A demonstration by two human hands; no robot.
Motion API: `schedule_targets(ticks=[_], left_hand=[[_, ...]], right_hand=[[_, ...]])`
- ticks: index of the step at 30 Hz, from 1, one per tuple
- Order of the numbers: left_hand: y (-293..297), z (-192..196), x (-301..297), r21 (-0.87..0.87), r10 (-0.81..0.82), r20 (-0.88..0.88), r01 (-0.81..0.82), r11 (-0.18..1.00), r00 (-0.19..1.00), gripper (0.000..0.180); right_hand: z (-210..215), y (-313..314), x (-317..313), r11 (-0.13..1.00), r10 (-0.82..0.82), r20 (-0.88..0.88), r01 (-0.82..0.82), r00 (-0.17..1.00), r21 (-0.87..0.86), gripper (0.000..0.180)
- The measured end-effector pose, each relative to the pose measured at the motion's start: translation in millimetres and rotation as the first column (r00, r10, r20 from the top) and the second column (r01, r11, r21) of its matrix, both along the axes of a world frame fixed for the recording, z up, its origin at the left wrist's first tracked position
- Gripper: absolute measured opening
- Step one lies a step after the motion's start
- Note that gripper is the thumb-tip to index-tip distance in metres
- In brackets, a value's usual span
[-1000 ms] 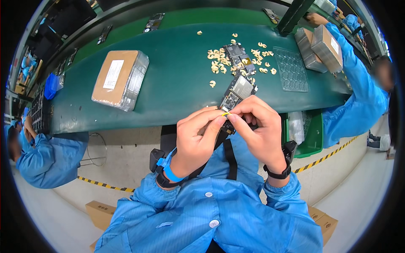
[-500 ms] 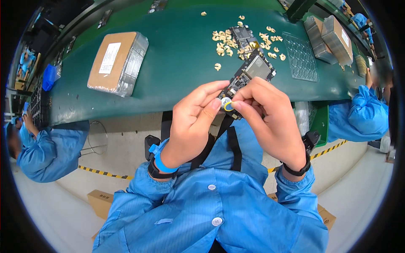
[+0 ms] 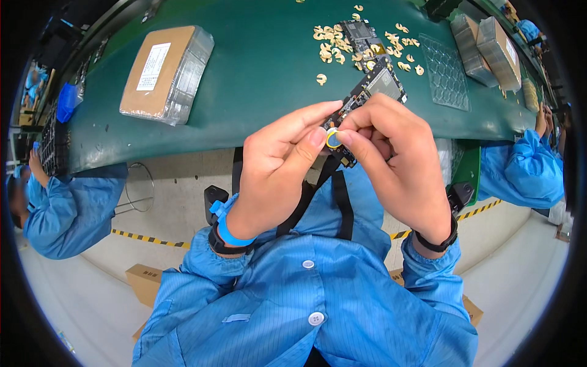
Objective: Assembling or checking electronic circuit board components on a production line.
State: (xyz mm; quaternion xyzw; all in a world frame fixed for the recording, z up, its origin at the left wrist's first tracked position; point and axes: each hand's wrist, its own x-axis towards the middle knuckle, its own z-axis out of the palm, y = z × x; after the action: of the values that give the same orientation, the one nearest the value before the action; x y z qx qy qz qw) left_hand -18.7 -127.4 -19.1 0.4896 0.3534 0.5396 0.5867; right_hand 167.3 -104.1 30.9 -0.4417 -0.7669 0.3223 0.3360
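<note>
A dark circuit board point(image 3: 384, 82) is held at a slant above the table's near edge. My left hand point(image 3: 272, 168) is closed on its lower left side, the thumb close to a small round piece. That piece, a yellow-rimmed disc with a bluish face point(image 3: 334, 140), sits over the lower end of the board and looks like a coin cell. The thumb and forefinger of my right hand point(image 3: 403, 156) pinch its right edge. Its underside is hidden, so I cannot tell whether it touches the board.
Beyond the board lie a second circuit board point(image 3: 357, 29) and many beige crescent-shaped pieces point(image 3: 327, 49) on the green table point(image 3: 257, 73). A clear blister tray point(image 3: 445, 73) is to their right. Wrapped stacks stand at left point(image 3: 162, 73) and right point(image 3: 498, 49). Co-workers sit on both sides.
The yellow-rimmed disc has shifted left and now overlaps the pale round face that showed beside it. Both hands and the board keep nearly the same hold; the whole view has shifted slightly.
</note>
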Motion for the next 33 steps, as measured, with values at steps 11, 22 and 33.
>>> schedule_targets(ticks=[11,22,33], left_hand=[[-6,5,7,0.066,0.021,0.074,-0.026,0.997,0.997,0.043],[-9,8,6,0.098,0.06,0.027,-0.063,0.993,0.998,0.041],[-3,10,0,0.065,0.07,0.053,-0.074,0.995,0.996,0.037]], right_hand=[[-4,-4,-1,0.999,-0.038,-0.061,0.039,0.997,0.017,0.004],[-7,-8,-4,0.99,-0.093,-0.081,0.101,0.992,0.102,0.006],[-34,-10,-19,0.801,-0.08,-0.119,0.134,0.99,0.584,0.029]])
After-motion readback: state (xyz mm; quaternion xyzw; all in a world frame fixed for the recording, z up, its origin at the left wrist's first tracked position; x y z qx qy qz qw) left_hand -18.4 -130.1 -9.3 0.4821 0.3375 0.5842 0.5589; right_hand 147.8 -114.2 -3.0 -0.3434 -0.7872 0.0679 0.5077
